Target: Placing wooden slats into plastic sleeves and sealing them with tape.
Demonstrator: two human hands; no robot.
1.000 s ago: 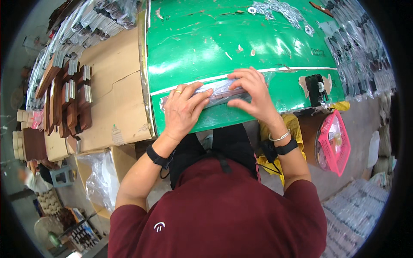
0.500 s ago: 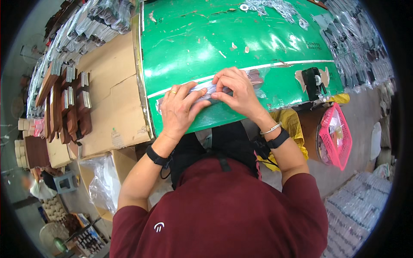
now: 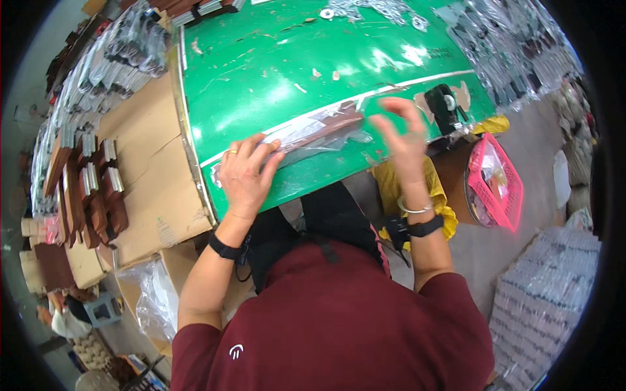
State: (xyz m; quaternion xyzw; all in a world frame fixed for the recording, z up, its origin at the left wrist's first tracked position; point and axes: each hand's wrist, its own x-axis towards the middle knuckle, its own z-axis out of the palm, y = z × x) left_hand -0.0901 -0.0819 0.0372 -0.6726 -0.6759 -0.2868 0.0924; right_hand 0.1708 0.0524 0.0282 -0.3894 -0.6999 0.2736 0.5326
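Note:
A long, narrow package (image 3: 326, 132) lies slantwise near the front edge of the green tabletop (image 3: 261, 85). Clear plastic wraps its dark brown, strip-like contents, with a whitish part along the middle. My left hand (image 3: 245, 174) presses on the package's left end, fingers over the top and thumb toward the near side. Lifted away from the right end, my right hand (image 3: 405, 140) is slightly blurred, its thumb and forefinger apart, and nothing shows between them. Just to the right of that hand stands a black tape dispenser (image 3: 445, 111).
Brown wooden pieces with metal ends (image 3: 88, 182) are stacked on cardboard (image 3: 156, 163) at left. Plastic-bagged goods (image 3: 508, 49) pile up at far right. A pink basket (image 3: 499, 182) and yellow plastic (image 3: 430, 202) are beside the table. Small metal parts (image 3: 372, 10) lie at the back.
My right hand has let go of the package and moved right, toward the tape dispenser. My left hand stays on the package's left end. The whole view has shifted and tilted a little.

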